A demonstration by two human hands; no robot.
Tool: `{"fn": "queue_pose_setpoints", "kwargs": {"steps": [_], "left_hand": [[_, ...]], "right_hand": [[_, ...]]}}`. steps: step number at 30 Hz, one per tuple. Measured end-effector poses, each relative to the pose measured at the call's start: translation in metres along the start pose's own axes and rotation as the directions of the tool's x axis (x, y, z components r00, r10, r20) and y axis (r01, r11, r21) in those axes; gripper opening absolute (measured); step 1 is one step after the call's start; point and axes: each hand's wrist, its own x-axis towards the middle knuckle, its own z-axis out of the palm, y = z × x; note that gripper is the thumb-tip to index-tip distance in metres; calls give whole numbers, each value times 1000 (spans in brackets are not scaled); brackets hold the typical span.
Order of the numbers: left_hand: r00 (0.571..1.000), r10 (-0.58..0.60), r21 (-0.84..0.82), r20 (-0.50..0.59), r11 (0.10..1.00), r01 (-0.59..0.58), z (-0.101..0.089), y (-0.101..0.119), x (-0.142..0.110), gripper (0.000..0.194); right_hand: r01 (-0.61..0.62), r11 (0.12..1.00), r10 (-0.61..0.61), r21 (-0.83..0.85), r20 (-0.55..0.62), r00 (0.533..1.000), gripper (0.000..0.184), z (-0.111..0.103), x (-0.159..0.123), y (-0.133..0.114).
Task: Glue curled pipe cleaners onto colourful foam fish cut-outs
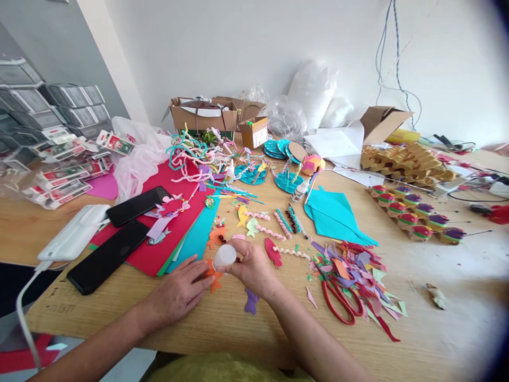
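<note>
One white round-ended container [225, 257]: lower centre of frame, overlapping an orange cutout [216, 281] in view | right hand [253, 266]: thumb and fingers clamped on container | left hand [177, 291]: flat, unclosed, fingertips touching orange cutout's left side | purple cutout [251, 302]: below right hand | red-handled scissors [333, 312]: lower right of frame

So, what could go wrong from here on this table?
The right hand holds a white container by the orange cutout; any contents could drip onto it. The purple cutout lies close by and might get nudged. The red-handled scissors lie among paper scraps, so a reaching hand could get nicked.
</note>
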Motion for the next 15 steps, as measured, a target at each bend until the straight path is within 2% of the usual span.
{"fn": "queue_pose_setpoints", "kwargs": {"steps": [5,15], "left_hand": [[1000,2,1,-16,1000,-2,-1,1,1,31],[1000,-9,-17,6,1000,9,0,0,0,32]], "right_hand": [[14,996,-16,-88,-18,1000,18,1,0,-1],[-15,996,13,-85,-26,1000,16,0,0,-2]]}}
